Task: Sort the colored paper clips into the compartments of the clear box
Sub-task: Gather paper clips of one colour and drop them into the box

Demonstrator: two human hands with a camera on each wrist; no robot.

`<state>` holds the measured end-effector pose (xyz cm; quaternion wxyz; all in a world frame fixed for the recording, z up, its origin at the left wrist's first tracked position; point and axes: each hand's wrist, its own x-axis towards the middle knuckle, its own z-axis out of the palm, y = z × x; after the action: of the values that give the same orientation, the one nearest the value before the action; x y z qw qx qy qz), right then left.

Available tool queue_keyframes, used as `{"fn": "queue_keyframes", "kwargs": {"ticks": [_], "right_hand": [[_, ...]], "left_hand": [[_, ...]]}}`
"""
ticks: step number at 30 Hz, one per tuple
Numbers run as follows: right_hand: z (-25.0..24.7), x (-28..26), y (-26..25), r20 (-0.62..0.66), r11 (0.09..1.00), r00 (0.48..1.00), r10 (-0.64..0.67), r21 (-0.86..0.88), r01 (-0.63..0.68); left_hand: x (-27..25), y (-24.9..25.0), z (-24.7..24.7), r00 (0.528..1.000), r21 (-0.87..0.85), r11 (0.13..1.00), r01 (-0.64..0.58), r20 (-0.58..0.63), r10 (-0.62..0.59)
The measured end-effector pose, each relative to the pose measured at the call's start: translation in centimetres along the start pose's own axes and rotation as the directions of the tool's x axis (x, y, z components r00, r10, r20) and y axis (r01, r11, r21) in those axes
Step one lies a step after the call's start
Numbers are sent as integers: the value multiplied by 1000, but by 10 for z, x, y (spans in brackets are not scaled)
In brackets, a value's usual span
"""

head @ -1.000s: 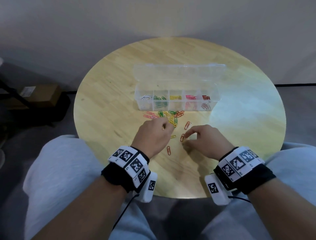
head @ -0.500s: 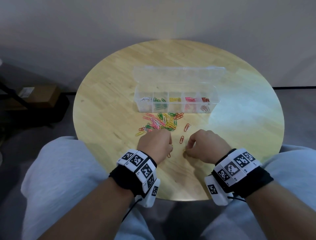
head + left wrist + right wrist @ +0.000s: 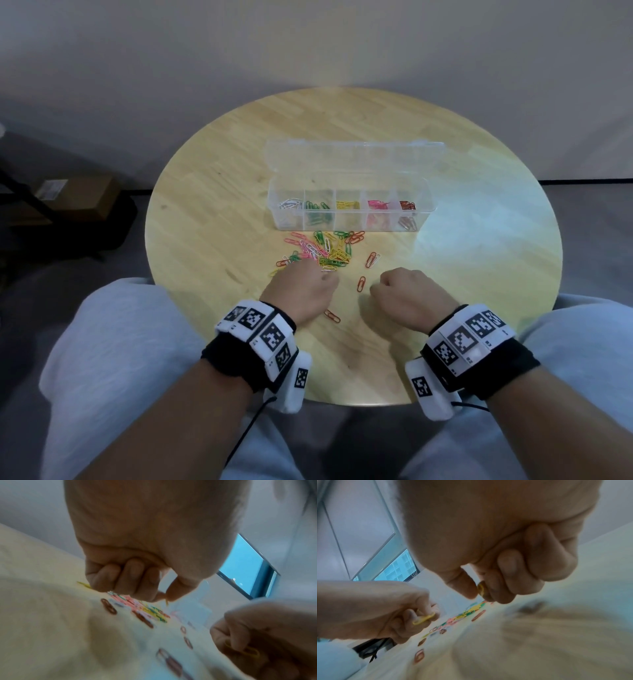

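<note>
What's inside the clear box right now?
The clear box holds five sorted groups, left to right: white clips, green, yellow, pink, red. Its lid stands open behind; counts are unreadable.

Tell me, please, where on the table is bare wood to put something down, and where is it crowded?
Bare wood lies on the round table left of the clear box, to the right of the box, and behind its open lid. It is crowded between the box and the left hand, where the loose clips lie; single clips also scatter between both hands.
</note>
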<state>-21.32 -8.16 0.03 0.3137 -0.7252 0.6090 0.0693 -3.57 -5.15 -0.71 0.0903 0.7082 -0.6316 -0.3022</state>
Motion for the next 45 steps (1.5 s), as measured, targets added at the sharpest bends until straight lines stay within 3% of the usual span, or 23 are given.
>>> {"fn": "queue_keyframes", "kwargs": {"ticks": [2, 4, 7, 9, 12, 15, 18, 21, 23, 25, 27, 30, 35, 39, 45], "right_hand": [[-6, 0, 0, -4, 986, 1000, 2, 164, -1], [-11, -1, -2, 4, 922, 1000, 23, 387, -22], [-14, -4, -3, -17, 775, 998, 56, 631, -32], [-15, -6, -4, -27, 716, 998, 51, 698, -18], [-17, 0, -5, -24, 732, 998, 58, 681, -26], [-30, 13, -15, -43, 822, 998, 49, 569, -16], [-57, 27, -36, -122, 800, 992, -10, 595, 81], [-83, 38, -62, -177, 697, 984, -6, 705, 131], [-93, 41, -74, -186, 593, 982, 24, 794, 136], [-96, 41, -77, -170, 503, 985, 34, 854, 131], [-92, 39, -74, -145, 454, 989, 35, 884, 113], [-77, 36, -64, -97, 436, 995, 37, 897, 71], [-49, 24, -42, -13, 390, 999, 34, 921, -1], [-35, 8, -24, 23, 343, 999, 22, 939, -29], [-30, -12, -4, 13, 312, 999, 32, 950, -22]], "left_hand": [[1, -3, -11, 998, -202, 979, -7, -55, -4], [3, -7, -22, 994, -425, 905, 12, -91, -55], [1, -10, -35, 990, -781, 622, 65, -25, -136], [0, -10, -39, 991, -858, 510, 55, -14, -130], [-1, -11, -42, 992, -860, 508, 43, -22, -122], [-3, -12, -40, 993, -784, 617, 67, -7, -116], [-2, -12, -37, 992, -707, 699, 106, 22, -128], [-4, -14, -37, 991, -542, 835, 92, -35, -132], [-7, -20, -37, 990, -297, 951, 86, -79, -114], [-18, -21, -39, 993, -72, 991, 112, -30, -114], [-31, -18, -39, 989, 109, 987, 120, 70, -128], [-44, -10, -30, 980, 346, 937, 39, 171, -104], [-48, 6, -10, 985, 569, 820, -53, 165, -51], [-49, 12, -4, 982, 629, 774, -77, 182, -50], [-46, 4, -20, 995, 490, 872, -3, 92, -48]]}}
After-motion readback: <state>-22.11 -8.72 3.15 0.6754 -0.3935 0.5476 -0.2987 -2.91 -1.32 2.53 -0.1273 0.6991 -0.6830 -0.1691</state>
